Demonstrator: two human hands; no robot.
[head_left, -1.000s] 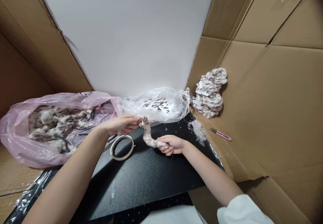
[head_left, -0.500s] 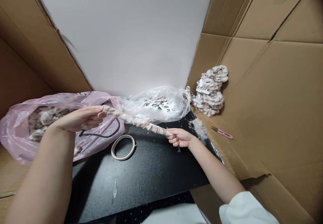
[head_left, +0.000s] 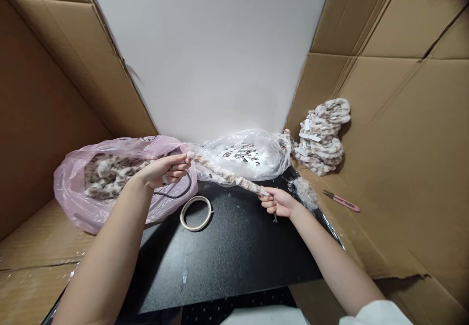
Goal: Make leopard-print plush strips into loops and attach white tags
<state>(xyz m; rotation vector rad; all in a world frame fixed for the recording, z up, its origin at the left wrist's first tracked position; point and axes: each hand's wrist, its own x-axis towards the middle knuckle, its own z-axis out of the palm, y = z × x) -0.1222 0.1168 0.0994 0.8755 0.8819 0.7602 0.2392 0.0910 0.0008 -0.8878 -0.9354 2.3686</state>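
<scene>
The fluffy strip [head_left: 227, 174] stretches between the left hand [head_left: 168, 170] and the right hand [head_left: 279, 202], each pinching one end, above the black table [head_left: 234, 247]. White tags [head_left: 309, 137] show no readable writing. Bare tabletop extends from the tape roll [head_left: 196, 213] to the near edge.

Cannot see either end of the furry strip [head_left: 230, 174], covered by the fingers of the left hand [head_left: 161, 171] and the right hand [head_left: 276, 201]. Cannot trace the dark cord [head_left: 183, 192] behind the left hand, nor identify the tiny wisp [head_left: 275, 219] below the right. Cannot see the parts of the pink bag [head_left: 69, 183] and desk [head_left: 238, 247] behind the left forearm [head_left: 106, 261]. Cannot make out the small marks on the scraps [head_left: 245, 154]. Cannot follow the white sleeve [head_left: 377, 315] past the bottom edge.
</scene>
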